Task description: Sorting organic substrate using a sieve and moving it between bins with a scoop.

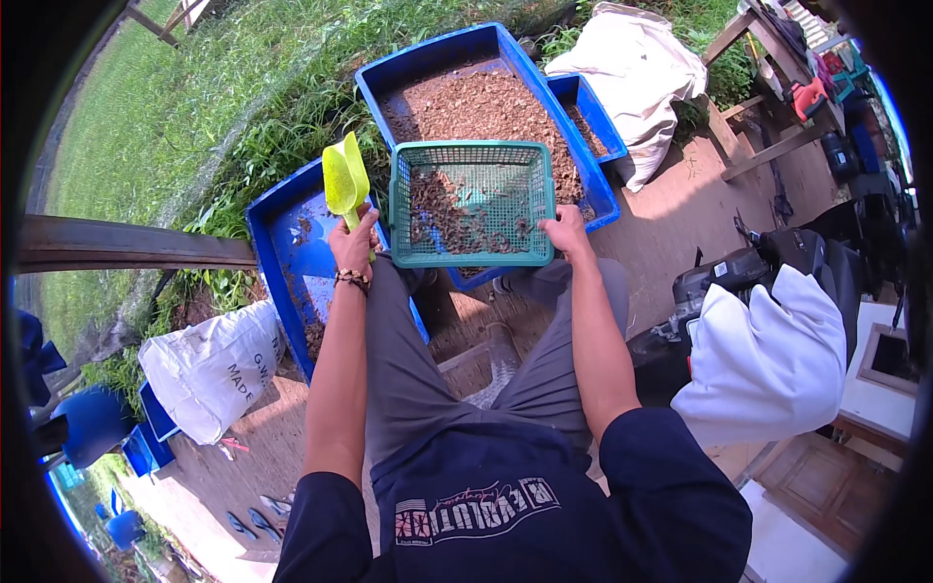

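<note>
My left hand (355, 238) grips the handle of a yellow-green plastic scoop (345, 180), held upright just left of a green mesh basket (491, 257). My right hand (564, 231) holds the basket by its right rim. Dark crumbly bits (437, 204) lie on the basket's mesh, mostly toward the left. The basket is over a large blue tray (505, 44) of brown granular material (486, 107). A second blue tray (262, 233), with scattered dark bits, lies to the left, partly behind my left hand.
A small blue bin (612, 146) adjoins the large tray, beside a white sack (632, 87). Another white sack (209, 364) lies left. At right are a black motorbike (705, 287) with a white cloth (758, 355) and a wooden frame (768, 151). A wooden rail (136, 243) crosses the left side.
</note>
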{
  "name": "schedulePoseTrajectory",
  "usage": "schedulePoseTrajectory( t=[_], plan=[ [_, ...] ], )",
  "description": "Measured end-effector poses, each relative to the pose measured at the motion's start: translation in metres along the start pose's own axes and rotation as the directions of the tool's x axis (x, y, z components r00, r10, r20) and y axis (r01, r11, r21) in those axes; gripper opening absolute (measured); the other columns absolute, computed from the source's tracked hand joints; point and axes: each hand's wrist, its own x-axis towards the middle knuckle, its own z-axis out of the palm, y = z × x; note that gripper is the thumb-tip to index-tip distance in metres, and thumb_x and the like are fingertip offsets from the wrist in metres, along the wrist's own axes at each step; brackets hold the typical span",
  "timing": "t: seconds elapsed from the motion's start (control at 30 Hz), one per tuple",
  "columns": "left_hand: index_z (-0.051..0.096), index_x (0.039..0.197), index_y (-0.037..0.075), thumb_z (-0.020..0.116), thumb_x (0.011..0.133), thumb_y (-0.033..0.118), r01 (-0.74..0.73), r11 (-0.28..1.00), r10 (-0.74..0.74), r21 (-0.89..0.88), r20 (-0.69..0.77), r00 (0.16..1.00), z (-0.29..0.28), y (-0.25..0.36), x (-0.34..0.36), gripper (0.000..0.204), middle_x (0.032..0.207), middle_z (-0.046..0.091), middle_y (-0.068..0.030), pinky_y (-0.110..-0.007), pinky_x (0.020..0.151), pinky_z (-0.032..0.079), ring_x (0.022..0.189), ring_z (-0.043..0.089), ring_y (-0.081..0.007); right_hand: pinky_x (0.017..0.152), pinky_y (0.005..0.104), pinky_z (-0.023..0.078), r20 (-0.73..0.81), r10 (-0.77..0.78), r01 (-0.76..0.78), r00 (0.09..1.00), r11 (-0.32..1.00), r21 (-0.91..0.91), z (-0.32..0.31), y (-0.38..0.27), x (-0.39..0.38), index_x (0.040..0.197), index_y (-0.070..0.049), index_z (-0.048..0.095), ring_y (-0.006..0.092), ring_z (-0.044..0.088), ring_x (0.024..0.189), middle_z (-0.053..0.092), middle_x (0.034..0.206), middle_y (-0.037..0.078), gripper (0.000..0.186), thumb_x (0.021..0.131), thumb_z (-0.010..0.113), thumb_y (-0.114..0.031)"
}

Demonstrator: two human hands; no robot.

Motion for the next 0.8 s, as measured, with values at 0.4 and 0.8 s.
schedulePoseTrajectory(
  t=[0.4, 0.8],
  plan=[
    [0.071, 0.094, 0.0, 0.086, 0.066, 0.016, 0.082, 0.909, -0.172, 0.41, 0.188, 0.967, 0.032, -0.028, 0.041, 0.035, 0.075, 0.066, -0.0024, -0.025, 0.048, 0.043, 0.053, 0.053, -0.008, 0.076, 0.0394, 0.052, 0.051, 0.045, -0.044, 0.998, 0.999, -0.03, -0.026, 0.0, -0.021, 0.09, 0.001, 0.072, 0.0289, 0.07, 0.08, 0.071, 0.081, 0.019, 0.023, 0.069, 0.067, -0.008],
    [0.077, 0.096, 0.009, 0.086, 0.065, 0.017, 0.104, 0.67, -0.252, 0.735, 0.094, 0.963, 0.024, -0.065, 0.059, 0.034, 0.074, 0.07, -0.0036, -0.028, 0.052, 0.049, 0.053, 0.059, -0.0104, 0.089, 0.0419, 0.05, 0.079, 0.302, -0.223, 0.95, 0.834, -0.505, 0.015, 0.003, -0.008, 0.106, -0.003, 0.069, 0.035, 0.064, 0.105, 0.067, 0.108, 0.023, 0.035, 0.073, 0.064, -0.013]
  ],
)
